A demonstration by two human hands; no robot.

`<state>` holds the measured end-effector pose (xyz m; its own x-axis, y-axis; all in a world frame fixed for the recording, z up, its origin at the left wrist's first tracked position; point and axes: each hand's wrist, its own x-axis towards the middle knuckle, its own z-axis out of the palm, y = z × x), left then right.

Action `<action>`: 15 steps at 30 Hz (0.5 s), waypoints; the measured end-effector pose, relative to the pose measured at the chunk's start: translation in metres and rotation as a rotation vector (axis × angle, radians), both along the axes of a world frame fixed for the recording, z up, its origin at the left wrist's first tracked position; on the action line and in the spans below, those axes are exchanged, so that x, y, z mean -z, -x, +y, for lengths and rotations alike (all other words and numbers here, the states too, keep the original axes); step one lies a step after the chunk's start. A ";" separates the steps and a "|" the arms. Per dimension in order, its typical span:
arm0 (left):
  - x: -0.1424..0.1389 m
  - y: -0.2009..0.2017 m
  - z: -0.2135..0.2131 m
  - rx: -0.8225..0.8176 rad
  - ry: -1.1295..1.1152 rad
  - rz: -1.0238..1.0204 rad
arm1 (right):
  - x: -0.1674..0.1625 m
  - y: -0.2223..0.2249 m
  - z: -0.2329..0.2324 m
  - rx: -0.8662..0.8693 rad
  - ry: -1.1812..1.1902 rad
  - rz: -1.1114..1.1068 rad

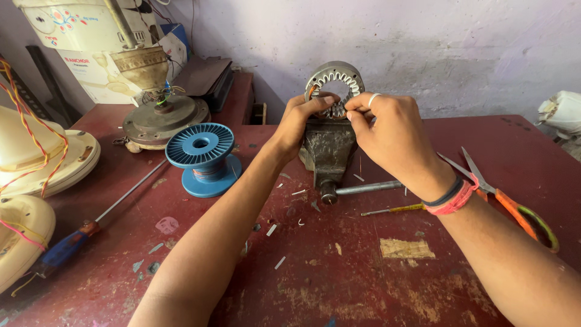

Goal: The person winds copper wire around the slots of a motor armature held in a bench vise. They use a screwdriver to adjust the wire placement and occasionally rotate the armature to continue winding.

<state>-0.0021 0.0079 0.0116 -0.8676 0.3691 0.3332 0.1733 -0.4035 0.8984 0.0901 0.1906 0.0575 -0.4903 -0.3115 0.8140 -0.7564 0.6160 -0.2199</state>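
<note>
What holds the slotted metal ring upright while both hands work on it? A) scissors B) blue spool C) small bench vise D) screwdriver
C: the ring stands clamped in the grey bench vise, with the left hand and right hand on it; the blue spool sits apart to the left.

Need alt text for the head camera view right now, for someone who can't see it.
Both hands, left hand and right hand, pinch at a slotted metal stator ring clamped upright in a small bench vise on a worn red table. A blue spool and screwdriver lie to the left, orange-handled scissors to the right.
</note>
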 end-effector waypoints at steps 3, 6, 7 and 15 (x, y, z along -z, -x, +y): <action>0.002 0.001 -0.006 -0.004 0.100 0.123 | -0.001 0.000 0.001 0.013 -0.011 -0.032; 0.003 0.003 -0.007 -0.041 0.214 0.202 | -0.003 -0.003 0.000 0.109 0.044 -0.102; 0.003 0.004 -0.008 -0.056 0.251 0.216 | -0.004 -0.003 0.000 0.112 0.042 -0.119; 0.005 0.008 -0.011 -0.064 0.280 0.229 | -0.018 -0.009 0.010 0.214 -0.101 -0.276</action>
<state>-0.0101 -0.0028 0.0063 -0.8065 0.4209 0.4152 0.3996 -0.1295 0.9075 0.0993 0.2006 0.0750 -0.7500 -0.2503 0.6123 -0.5287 0.7831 -0.3276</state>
